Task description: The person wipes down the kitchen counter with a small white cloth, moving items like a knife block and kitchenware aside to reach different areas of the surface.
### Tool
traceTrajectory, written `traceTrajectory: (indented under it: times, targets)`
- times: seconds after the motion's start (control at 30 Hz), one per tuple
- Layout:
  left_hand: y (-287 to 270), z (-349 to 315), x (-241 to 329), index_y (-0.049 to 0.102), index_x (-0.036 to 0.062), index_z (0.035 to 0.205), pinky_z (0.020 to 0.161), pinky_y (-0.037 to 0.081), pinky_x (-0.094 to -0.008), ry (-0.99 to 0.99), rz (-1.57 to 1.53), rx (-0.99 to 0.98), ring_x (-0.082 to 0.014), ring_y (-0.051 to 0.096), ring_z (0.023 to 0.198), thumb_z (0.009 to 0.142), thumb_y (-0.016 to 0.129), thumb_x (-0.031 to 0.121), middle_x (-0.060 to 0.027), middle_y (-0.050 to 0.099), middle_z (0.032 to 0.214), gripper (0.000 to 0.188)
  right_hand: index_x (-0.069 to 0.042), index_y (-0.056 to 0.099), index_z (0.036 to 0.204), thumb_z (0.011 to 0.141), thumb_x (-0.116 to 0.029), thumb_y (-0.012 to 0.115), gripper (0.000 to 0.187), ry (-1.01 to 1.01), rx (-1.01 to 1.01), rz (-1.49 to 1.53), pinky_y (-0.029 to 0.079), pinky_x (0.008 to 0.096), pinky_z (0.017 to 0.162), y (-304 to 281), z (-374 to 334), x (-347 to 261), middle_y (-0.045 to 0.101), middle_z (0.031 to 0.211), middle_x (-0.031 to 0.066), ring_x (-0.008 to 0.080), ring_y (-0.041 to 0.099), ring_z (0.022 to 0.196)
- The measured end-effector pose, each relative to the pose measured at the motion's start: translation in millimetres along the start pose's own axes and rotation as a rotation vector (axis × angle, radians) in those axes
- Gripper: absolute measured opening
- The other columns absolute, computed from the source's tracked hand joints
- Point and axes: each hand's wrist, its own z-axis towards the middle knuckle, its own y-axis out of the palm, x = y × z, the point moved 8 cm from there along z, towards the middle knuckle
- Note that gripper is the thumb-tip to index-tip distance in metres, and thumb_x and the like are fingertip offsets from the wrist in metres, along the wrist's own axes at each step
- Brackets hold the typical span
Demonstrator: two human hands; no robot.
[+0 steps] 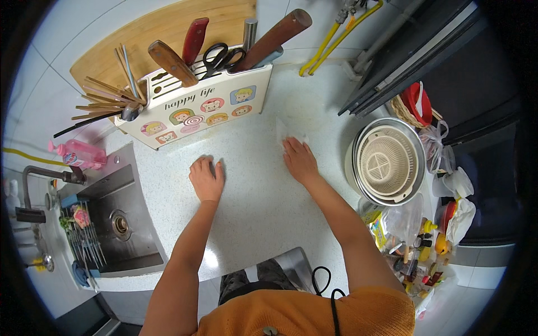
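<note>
My right hand (301, 161) is pressed down on the pale speckled countertop (246, 207), fingers close together over a thin white tissue (284, 132). The tissue's edges show beyond the fingertips. Farther left, my left hand (206, 178) rests on the counter with nothing visible in it; its fingers are slightly bent and the thumb stands apart. Behind both hands is a white knife holder (196, 112) with cartoon pictures. It carries a cleaver with a wooden handle (174, 63), a red-handled knife (195, 41), black scissors (222, 59) and several chopsticks (106, 101).
A steel sink (120, 224) with a dish rack (87, 241) is on the left, a pink bottle (81, 154) behind it. On the right stand a beige strainer (388, 159) in a steel bowl (416, 179) and several seasoning bottles (417, 263). A wooden board (140, 33) leans at the back.
</note>
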Motion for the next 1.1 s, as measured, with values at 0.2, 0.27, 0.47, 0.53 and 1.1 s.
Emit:
traceTrajectory:
  times: [0.2,0.27,0.47,0.53,1.1]
  targets:
    - [-1,0,0,0.057,0.0054,0.100,0.088,0.035,-0.0411,0.001,0.008,-0.003,-0.0300,0.046,0.105,0.081,0.059,0.024,-0.0124,0.054,0.109,0.026,-0.006,0.043,0.127,0.090,-0.021,0.048,0.040,-0.036,0.051,0.069,0.030,0.0436,0.104,3,53,-20,0.041,0.131,0.0078,0.0228,0.037,0.125]
    - [-1,-1,-2,0.057,0.0057,0.100,0.089,0.034,-0.0410,-0.002,0.004,-0.004,-0.0299,0.046,0.105,0.081,0.059,0.023,-0.0125,0.054,0.109,0.026,-0.007,0.042,0.129,0.090,-0.022,0.048,0.042,-0.036,0.019,0.037,0.030,0.0434,0.104,9,50,-18,0.040,0.133,0.0068,0.0220,0.036,0.126]
    - [1,-1,-4,0.057,0.0061,0.101,0.089,0.034,-0.0413,-0.007,0.003,0.001,-0.0303,0.046,0.106,0.080,0.059,0.023,-0.0127,0.054,0.109,0.027,-0.008,0.042,0.132,0.092,-0.028,0.044,0.045,0.067,-0.067,-0.050,0.026,0.0436,0.106,27,-11,17,0.036,0.140,0.0094,0.0234,0.029,0.132]
    - [1,-2,-7,0.056,0.0062,0.101,0.089,0.034,-0.0414,0.004,0.011,0.004,-0.0306,0.046,0.106,0.080,0.059,0.023,-0.0128,0.054,0.109,0.027,-0.009,0.042,0.133,0.093,-0.033,0.041,0.047,0.218,-0.016,-0.114,0.024,0.0454,0.107,25,-19,65,0.034,0.142,0.0118,0.0261,0.027,0.134]
    - [2,1,-4,0.056,0.0056,0.101,0.088,0.035,-0.0426,0.013,0.027,-0.008,-0.0314,0.046,0.105,0.082,0.058,0.025,-0.0137,0.054,0.107,0.027,-0.010,0.036,0.137,0.093,-0.037,0.037,0.051,0.114,0.001,-0.004,0.021,0.0441,0.108,31,61,54,0.029,0.145,0.0097,0.0268,0.024,0.135]
